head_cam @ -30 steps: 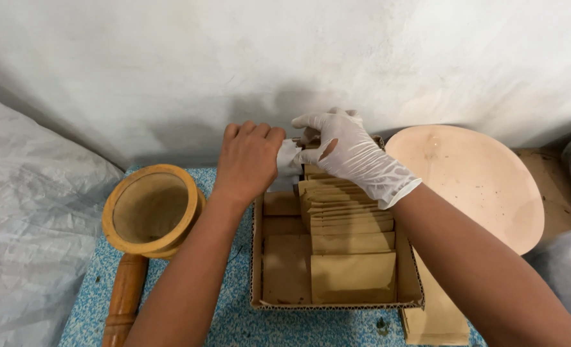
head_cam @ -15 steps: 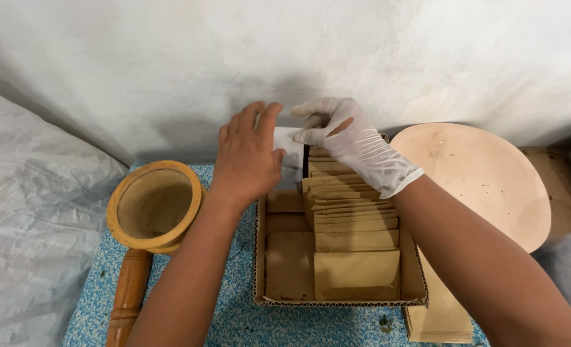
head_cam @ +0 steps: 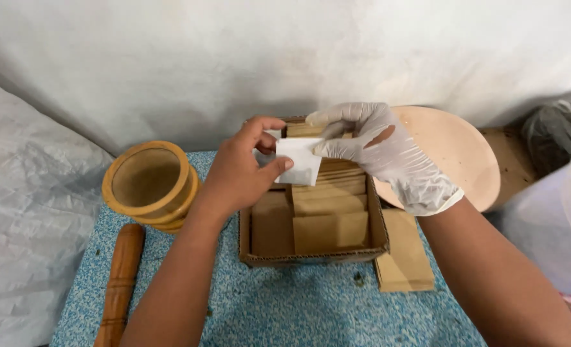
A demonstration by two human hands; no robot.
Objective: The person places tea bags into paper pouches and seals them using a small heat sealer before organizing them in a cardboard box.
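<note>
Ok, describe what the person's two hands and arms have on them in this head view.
The left hand is bare: no glove, ring or watch shows, and the forearm has no sleeve. The right hand wears a thin, white, slightly see-through disposable glove that ends in a rolled cuff at the wrist; it has a small tear on the back. Beyond the cuff the right forearm is also sleeveless.

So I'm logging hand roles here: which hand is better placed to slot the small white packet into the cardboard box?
Probably the left hand: it pinches the small white paper packet directly above the brown cardboard box; the gloved right hand only touches its edge.
</note>
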